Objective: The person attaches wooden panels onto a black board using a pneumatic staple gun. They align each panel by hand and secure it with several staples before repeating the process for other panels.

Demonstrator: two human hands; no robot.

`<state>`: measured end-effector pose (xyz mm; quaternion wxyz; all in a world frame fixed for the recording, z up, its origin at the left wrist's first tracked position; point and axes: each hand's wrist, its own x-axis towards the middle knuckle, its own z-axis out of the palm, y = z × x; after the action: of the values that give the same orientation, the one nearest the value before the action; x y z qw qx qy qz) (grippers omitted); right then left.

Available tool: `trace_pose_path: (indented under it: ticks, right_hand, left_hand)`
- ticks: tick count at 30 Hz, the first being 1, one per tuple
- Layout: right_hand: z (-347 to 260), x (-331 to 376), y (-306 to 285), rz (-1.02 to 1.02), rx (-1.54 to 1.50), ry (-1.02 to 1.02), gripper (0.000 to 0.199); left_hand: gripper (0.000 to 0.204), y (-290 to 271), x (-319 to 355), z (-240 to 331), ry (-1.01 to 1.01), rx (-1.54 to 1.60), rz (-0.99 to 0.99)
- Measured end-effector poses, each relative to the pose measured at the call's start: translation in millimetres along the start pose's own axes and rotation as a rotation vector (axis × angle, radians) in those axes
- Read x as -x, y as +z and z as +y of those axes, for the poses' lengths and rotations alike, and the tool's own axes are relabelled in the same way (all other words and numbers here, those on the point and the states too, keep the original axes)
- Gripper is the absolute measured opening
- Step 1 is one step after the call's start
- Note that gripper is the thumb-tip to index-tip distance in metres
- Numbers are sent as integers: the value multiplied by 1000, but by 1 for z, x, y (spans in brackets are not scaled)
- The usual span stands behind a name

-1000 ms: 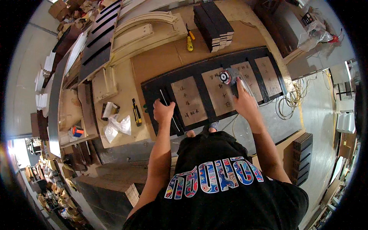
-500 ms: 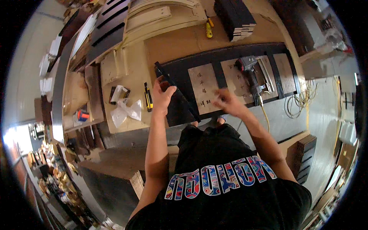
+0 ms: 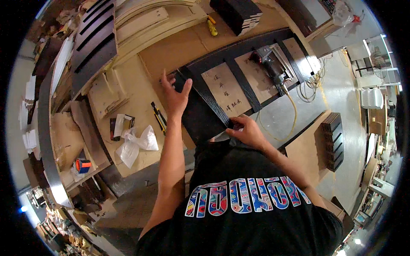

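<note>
A narrow black wooden strip point(image 3: 204, 97) lies slanted over the left end of a black slatted frame point(image 3: 252, 91) on the workbench. My left hand point(image 3: 176, 92) grips the strip's far end. My right hand point(image 3: 247, 132) holds its near end, close to my chest. Brown cardboard panels point(image 3: 225, 89) show between the frame's slats. A power tool point(image 3: 270, 64) with a yellowish hose rests on the frame to the right of my hands.
A yellow-black utility knife point(image 3: 157, 116), a small box point(image 3: 118, 126) and a white plastic bag point(image 3: 137, 143) lie left of the frame. A stack of black boards point(image 3: 237, 13) stands at the back. More black panels point(image 3: 333, 141) lean by the floor at right. Coiled cables point(image 3: 314, 81) hang off the bench.
My right hand left the power tool on the frame and came back to the strip's near end. My left hand lifted and swung the black strip toward me.
</note>
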<state>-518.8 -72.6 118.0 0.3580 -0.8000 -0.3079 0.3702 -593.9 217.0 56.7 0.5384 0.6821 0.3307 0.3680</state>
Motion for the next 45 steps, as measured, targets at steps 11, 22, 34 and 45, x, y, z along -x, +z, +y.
trace_pose_path:
  ticks: [11,22,34,45]
  right_hand:
    - [22,7,63,261,222,44,56]
    - [31,-8,77,325,278,27,56]
    - [48,-14,84,378,286,87,58]
    - [72,-32,-20,648,97,147,52]
  left_hand:
    - [32,-3,-32,-40,286,-548,-173]
    - [28,34,-43,-103,255,-545,-177]
    - [43,30,-40,-103,310,-645,-225]
    - [117,-9,123,-5,279,-621,-673]
